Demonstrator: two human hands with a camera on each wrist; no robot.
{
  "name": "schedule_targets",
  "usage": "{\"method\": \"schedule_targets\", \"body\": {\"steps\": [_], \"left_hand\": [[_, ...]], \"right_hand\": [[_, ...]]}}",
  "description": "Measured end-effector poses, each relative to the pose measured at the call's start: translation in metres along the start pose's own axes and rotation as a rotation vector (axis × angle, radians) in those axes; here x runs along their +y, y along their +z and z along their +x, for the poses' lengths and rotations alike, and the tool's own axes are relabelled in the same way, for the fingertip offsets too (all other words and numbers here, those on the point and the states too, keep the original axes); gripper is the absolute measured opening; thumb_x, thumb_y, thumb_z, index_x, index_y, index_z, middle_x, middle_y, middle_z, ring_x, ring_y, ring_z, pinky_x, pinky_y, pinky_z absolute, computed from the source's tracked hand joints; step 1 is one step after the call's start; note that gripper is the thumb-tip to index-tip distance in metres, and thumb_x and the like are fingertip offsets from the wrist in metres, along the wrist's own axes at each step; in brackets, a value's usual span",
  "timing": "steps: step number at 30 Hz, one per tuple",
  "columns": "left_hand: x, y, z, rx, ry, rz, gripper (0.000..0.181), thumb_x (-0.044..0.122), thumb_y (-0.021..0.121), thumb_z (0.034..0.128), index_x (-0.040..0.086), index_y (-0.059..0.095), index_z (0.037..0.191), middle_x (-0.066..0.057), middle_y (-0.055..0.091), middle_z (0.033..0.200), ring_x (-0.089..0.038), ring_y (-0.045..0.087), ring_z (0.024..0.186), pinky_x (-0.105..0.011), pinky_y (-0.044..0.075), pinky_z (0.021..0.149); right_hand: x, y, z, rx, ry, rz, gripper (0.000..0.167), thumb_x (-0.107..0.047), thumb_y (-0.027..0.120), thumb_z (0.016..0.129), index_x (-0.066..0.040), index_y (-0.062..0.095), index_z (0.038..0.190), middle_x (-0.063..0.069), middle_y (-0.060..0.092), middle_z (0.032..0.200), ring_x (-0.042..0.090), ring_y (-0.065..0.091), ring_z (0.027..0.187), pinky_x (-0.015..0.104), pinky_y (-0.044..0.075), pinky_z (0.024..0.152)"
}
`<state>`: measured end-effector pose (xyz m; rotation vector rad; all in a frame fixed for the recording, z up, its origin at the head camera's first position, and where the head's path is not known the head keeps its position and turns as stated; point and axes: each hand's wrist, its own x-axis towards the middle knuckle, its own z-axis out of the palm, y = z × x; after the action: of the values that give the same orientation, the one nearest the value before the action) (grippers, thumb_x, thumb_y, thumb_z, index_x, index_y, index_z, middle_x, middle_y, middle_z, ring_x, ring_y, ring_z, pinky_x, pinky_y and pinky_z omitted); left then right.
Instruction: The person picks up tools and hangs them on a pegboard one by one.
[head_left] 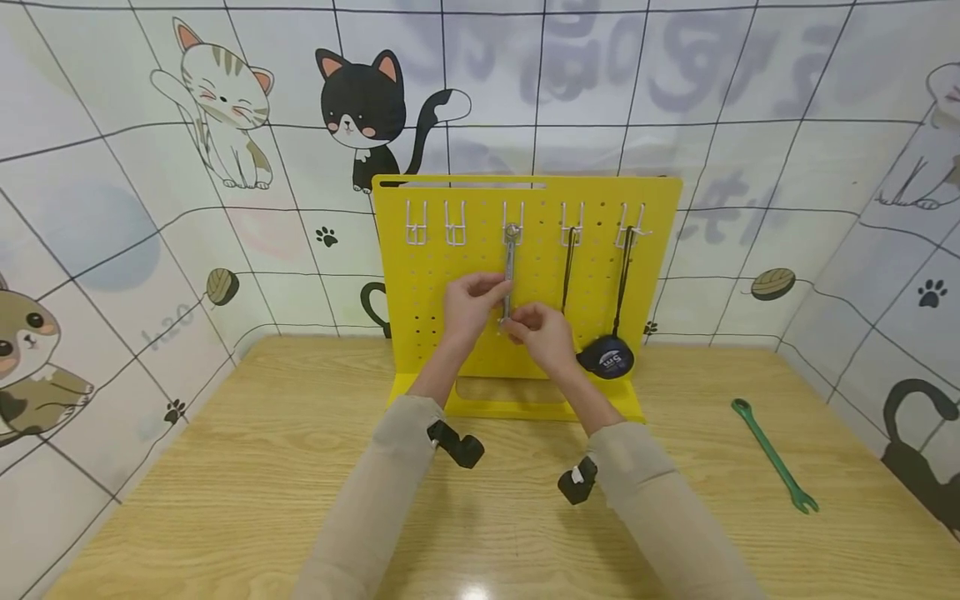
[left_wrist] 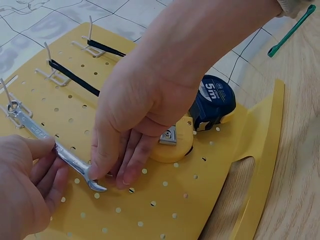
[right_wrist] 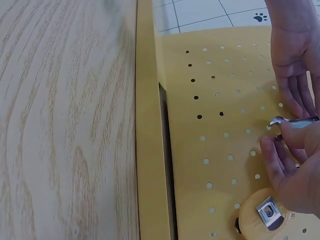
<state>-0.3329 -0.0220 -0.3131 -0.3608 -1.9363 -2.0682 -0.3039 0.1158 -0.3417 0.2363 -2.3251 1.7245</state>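
Observation:
A silver combination wrench [head_left: 509,271] hangs by its ring end from the middle wire hook [head_left: 513,218] of a yellow pegboard [head_left: 480,333]. My left hand [head_left: 467,308] pinches the wrench's shaft around its middle, thumb and fingertips on either side. Lower down, my right hand [head_left: 546,333] pinches it close to the open-jaw end. In the left wrist view, the ring of the wrench [left_wrist: 70,156] sits around the hook's prong, and the jaw end pokes out past my right hand [left_wrist: 130,115]. The right wrist view shows only the jaw end of the wrench [right_wrist: 292,121] between both hands.
A dark blue tape measure [head_left: 609,357] hangs by its black cord from the rightmost hook. Another black cord [head_left: 568,271] hangs beside it, with a yellow tape measure [left_wrist: 172,142] behind my right hand. Two left hooks [head_left: 454,223] hold nothing. A green wrench [head_left: 774,454] lies on the table at right.

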Motion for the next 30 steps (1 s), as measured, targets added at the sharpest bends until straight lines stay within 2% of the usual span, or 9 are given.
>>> {"method": "schedule_targets", "body": {"steps": [5, 13, 21, 26, 30], "left_hand": [[-0.001, -0.003, -0.002, -0.011, -0.009, -0.001, 0.018, 0.007, 0.075, 0.0917, -0.002, 0.076, 0.108, -0.014, 0.075, 0.105, -0.02, 0.07, 0.094, -0.031, 0.057, 0.084], [-0.003, -0.013, -0.007, -0.019, -0.027, -0.012, 0.022, 0.009, 0.073, 0.0938, 0.001, 0.074, 0.114, -0.013, 0.074, 0.109, -0.021, 0.071, 0.094, -0.031, 0.056, 0.081], [-0.007, -0.025, -0.013, -0.036, -0.029, -0.03, 0.022, 0.009, 0.07, 0.0959, 0.0, 0.073, 0.116, -0.015, 0.073, 0.11, -0.022, 0.07, 0.094, -0.05, 0.054, 0.091], [-0.009, -0.029, -0.017, -0.035, -0.054, -0.013, 0.024, 0.01, 0.071, 0.0954, -0.002, 0.071, 0.116, -0.015, 0.073, 0.11, -0.02, 0.069, 0.093, -0.051, 0.053, 0.093], [-0.012, -0.032, -0.021, -0.046, -0.061, 0.0, 0.025, 0.01, 0.071, 0.0955, -0.002, 0.071, 0.117, -0.015, 0.072, 0.11, -0.02, 0.068, 0.093, -0.051, 0.054, 0.092]], "right_hand": [[0.0, 0.0, 0.0, 0.015, 0.003, -0.012, 0.02, -0.013, 0.072, 0.096, 0.004, 0.068, 0.107, 0.02, 0.072, 0.102, 0.031, 0.071, 0.09, 0.044, 0.059, 0.084], [-0.004, -0.004, -0.006, -0.007, 0.029, -0.019, 0.024, -0.017, 0.069, 0.098, 0.001, 0.069, 0.114, 0.017, 0.072, 0.107, 0.03, 0.07, 0.094, 0.044, 0.057, 0.088], [-0.007, -0.012, -0.012, -0.06, 0.054, 0.072, 0.031, -0.013, 0.064, 0.1, 0.005, 0.063, 0.126, 0.021, 0.066, 0.121, 0.036, 0.066, 0.105, 0.047, 0.054, 0.095], [-0.007, -0.018, -0.016, -0.082, 0.051, 0.106, 0.034, -0.011, 0.063, 0.101, 0.008, 0.059, 0.129, 0.024, 0.063, 0.124, 0.041, 0.064, 0.109, 0.046, 0.055, 0.094], [-0.007, -0.024, -0.02, -0.101, 0.048, 0.096, 0.036, -0.013, 0.062, 0.101, 0.006, 0.057, 0.131, 0.023, 0.061, 0.126, 0.038, 0.064, 0.11, 0.043, 0.056, 0.093]]}}
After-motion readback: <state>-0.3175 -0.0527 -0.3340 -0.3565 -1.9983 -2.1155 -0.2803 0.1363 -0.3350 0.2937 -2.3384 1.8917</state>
